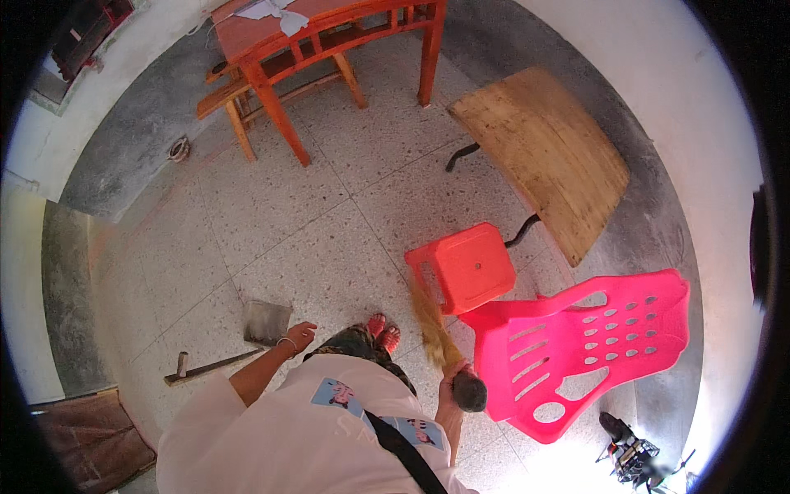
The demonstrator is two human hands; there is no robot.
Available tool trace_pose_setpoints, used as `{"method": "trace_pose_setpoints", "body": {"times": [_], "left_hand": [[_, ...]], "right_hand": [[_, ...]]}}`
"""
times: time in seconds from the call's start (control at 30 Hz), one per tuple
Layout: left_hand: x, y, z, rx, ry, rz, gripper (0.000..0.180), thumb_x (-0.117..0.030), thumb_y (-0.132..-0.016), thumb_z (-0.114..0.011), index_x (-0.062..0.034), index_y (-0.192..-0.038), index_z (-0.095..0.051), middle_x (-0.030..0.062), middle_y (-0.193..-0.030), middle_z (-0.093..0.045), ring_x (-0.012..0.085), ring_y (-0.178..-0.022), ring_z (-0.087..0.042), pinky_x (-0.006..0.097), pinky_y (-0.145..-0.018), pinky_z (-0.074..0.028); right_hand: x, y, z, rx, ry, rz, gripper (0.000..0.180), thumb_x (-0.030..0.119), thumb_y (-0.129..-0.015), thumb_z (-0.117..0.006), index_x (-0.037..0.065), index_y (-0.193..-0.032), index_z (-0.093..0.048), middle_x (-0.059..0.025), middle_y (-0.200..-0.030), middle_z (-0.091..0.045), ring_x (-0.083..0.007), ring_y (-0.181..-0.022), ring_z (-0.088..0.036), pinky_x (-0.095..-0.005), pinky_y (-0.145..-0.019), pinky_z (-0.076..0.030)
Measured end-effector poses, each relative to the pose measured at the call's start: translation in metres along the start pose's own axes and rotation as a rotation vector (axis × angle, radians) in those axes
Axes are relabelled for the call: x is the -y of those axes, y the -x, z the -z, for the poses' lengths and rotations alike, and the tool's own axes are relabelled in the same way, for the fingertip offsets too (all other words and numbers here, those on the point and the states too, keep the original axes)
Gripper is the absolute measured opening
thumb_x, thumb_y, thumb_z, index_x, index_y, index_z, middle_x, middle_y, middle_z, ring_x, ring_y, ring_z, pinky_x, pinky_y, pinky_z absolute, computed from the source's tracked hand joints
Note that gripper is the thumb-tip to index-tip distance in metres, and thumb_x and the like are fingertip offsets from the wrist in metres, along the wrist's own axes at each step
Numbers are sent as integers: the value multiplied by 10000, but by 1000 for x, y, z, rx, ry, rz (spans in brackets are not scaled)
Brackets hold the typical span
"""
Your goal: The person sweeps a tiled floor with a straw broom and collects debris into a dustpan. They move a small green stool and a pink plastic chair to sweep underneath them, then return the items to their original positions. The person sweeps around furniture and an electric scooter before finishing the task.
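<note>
My right hand [449,385] is closed around the handle of a straw broom [429,326], beside the pink chair. The dark handle end points up towards me. The yellowish bristles reach down near the red plastic stool [473,262]. My left hand [301,336], with a bracelet on its wrist, hangs in front of me with loosely bent fingers; I see nothing in it. Just left of that hand is a grey, square, flat piece [267,322], which looks like a dustpan. A long dark strip [216,366] with a small upright block lies by my left forearm.
A pink plastic armchair [559,346] stands on my right. Beyond the stool is a wooden tabletop [551,156] with dark curved legs. An orange-red wooden table [329,20] with a bench [224,97] stands ahead. A small pot-like object [178,149] sits near the left wall.
</note>
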State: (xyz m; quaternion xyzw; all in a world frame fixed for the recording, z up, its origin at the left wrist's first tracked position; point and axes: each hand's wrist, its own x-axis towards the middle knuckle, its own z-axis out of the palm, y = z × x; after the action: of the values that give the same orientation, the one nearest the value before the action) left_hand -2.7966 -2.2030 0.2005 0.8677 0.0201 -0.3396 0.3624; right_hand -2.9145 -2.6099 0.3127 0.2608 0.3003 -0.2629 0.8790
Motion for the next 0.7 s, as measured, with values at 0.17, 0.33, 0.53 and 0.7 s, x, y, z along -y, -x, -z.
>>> {"method": "trace_pose_setpoints", "body": {"times": [0.17, 0.33, 0.53, 0.7], "left_hand": [[-6, -10, 20, -4, 31, -5, 259, -164, -800, -511, -96, -1047, -551, 108, -854, -608, 196, -788, -576, 325, -707, -470], [-10, -56, 59, 57, 50, -118, 281, -146, -803, -553, -94, -1078, -527, 79, -897, -597, 184, -822, -575, 304, -732, -469], [21, -106, 139, 42, -35, 4, 276, -143, -792, -575, -95, -1062, -539, 82, -861, -607, 169, -784, -584, 295, -698, -475], [62, -134, 233, -57, 228, 92, 252, -135, -766, -552, -86, -1013, -567, 91, -765, -616, 182, -705, -581, 306, -644, -472]], "right_hand": [[-50, -7, -17, -9, 154, 52, 133, 77, -732, -537, -43, -690, -577, -172, -746, -593, -309, -789, -558, -419, -790, -496], [-136, -4, -52, -120, 258, 115, 151, 85, -737, -533, -52, -680, -559, -159, -758, -566, -301, -788, -544, -404, -777, -498], [-274, -21, -91, -290, 12, -171, 378, 27, -776, -482, -34, -1129, -360, -116, -814, -493, -258, -742, -525, -379, -732, -505], [-383, -30, -126, -333, -163, -659, 362, 170, -789, -535, -51, -1034, -386, -118, -873, -453, -187, -727, -487, -308, -629, -469]]}}
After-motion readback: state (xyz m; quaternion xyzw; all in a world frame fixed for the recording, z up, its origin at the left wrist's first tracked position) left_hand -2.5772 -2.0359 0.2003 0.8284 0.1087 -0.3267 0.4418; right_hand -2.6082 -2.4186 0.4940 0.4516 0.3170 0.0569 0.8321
